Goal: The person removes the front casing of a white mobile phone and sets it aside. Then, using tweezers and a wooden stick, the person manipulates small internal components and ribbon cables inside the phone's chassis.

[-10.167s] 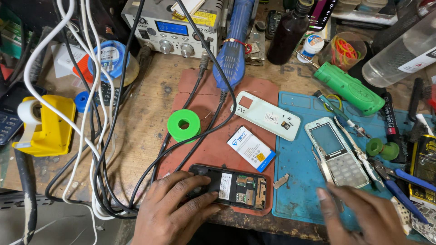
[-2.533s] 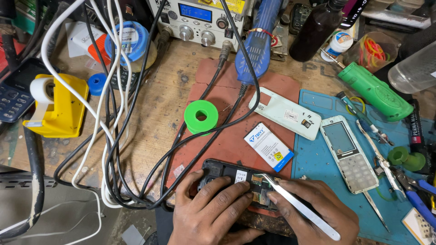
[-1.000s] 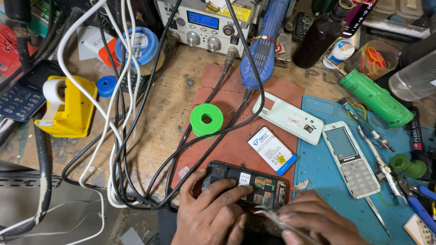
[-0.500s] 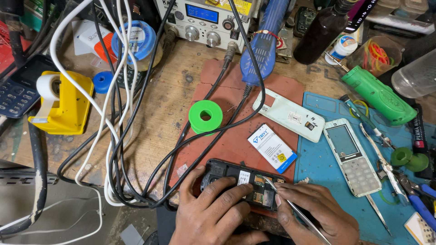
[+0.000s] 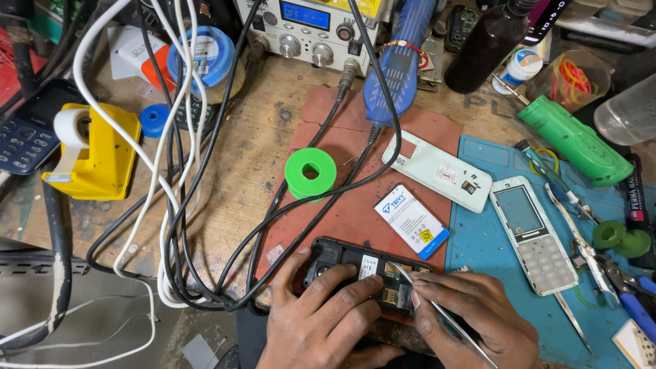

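Note:
An opened black mobile phone (image 5: 355, 263) lies back-up at the near edge of the red mat (image 5: 355, 178). My left hand (image 5: 321, 324) presses down on it, fingers spread over its lower half. My right hand (image 5: 471, 318) grips thin metal tweezers (image 5: 444, 316), their tip touching the phone's inner slots near the right end. A white and blue battery (image 5: 412, 221), a white back cover (image 5: 437, 171) and a silver front keypad housing (image 5: 533, 232) lie just beyond.
A green solder spool (image 5: 310, 173) sits on the mat. Black and white cables (image 5: 178, 205) loop across the wooden bench at left. A yellow tape dispenser (image 5: 89, 150), a blue tin (image 5: 201, 58), a power supply (image 5: 314, 27), a green tool (image 5: 574, 140) and pliers (image 5: 629, 287) surround the work.
My right hand, which was empty and flat on the blue mat at first, now holds tweezers and has brought their tip onto the phone's inside. My left hand stays on the phone.

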The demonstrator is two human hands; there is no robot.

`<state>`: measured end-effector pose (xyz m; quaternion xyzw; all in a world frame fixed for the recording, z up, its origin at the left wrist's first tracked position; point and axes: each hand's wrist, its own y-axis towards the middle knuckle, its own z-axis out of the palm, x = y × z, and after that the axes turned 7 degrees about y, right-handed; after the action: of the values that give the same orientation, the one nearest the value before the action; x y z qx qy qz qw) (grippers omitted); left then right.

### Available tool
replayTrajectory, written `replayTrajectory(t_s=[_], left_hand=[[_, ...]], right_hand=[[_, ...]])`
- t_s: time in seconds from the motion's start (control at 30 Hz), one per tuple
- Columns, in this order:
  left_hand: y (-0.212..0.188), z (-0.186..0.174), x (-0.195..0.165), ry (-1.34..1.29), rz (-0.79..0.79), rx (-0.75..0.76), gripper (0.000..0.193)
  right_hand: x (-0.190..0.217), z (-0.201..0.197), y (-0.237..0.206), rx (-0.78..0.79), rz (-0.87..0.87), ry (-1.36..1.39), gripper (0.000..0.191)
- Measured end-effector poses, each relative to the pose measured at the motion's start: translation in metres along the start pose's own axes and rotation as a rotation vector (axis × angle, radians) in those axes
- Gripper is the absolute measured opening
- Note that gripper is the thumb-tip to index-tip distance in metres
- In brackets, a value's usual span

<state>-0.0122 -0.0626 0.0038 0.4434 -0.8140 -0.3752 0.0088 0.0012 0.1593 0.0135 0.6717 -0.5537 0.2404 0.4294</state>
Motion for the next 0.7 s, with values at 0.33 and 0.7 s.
replayTrajectory(t_s=[0.33, 0.7], left_hand=[[-0.0028, 0.0032, 0.0050, 0.025, 0.063, -0.011, 0.046], [-0.0025, 0.0026, 0.0035, 0.013, 0.050, 0.011, 0.047]], right_hand=[[0.0011, 0.0025, -0.0033, -0.065, -0.004, -0.012, 0.030], [0.0031, 0.0012, -0.0009, -0.069, -0.006, -0.009, 0.030]])
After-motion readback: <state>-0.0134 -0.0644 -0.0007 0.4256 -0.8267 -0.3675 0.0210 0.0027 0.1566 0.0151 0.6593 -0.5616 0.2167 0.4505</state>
